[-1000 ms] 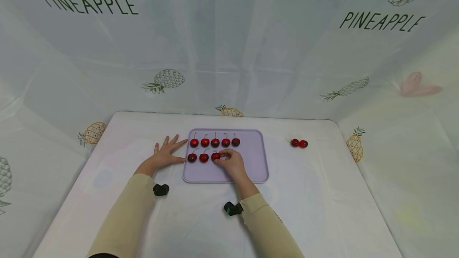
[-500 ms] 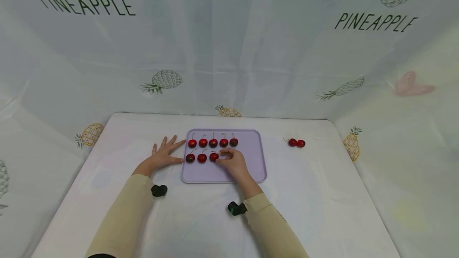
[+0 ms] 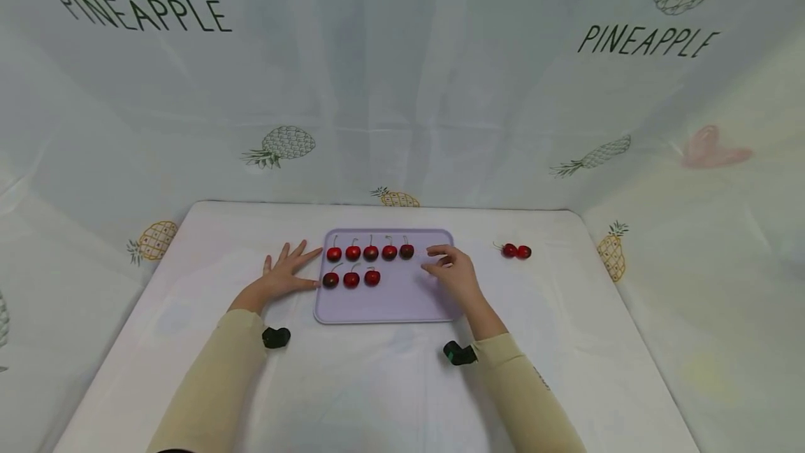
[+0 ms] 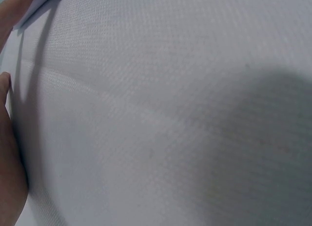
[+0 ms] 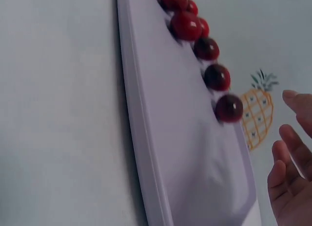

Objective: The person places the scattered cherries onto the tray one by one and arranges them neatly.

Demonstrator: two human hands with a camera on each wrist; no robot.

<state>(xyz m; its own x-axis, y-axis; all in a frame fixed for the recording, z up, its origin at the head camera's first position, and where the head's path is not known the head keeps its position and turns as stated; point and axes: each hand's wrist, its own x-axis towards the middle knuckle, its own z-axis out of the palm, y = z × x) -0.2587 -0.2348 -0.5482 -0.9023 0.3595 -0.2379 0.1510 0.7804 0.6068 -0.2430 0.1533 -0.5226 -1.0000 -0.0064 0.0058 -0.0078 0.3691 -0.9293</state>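
A lilac tray (image 3: 390, 305) lies on the table with two rows of dark red cherries. Several stand along the back row, stems up, and three form the front row, ending with a cherry (image 3: 372, 277) near the middle. My left hand (image 3: 281, 277) rests at the tray's left edge, fingers spread, thumb and forefinger touching the rim. Over the tray's right part hovers my right hand (image 3: 455, 273), fingers loosely bent and apart, holding nothing. The right wrist view shows that hand (image 5: 295, 182) beside the nearest cherry (image 5: 229, 108). Only part of the left hand (image 4: 9, 172) appears in the left wrist view.
Two more cherries (image 3: 516, 251) lie together on the white table (image 3: 566, 313), right of the tray. Behind the table hangs a pale cloth (image 3: 402, 89) with pineapple prints. Both wrists carry small black cameras.
My right hand has let go of the third front-row cherry and moved right, away from it. That cherry stays on the tray. The left hand keeps its place; the head view shifts slightly.
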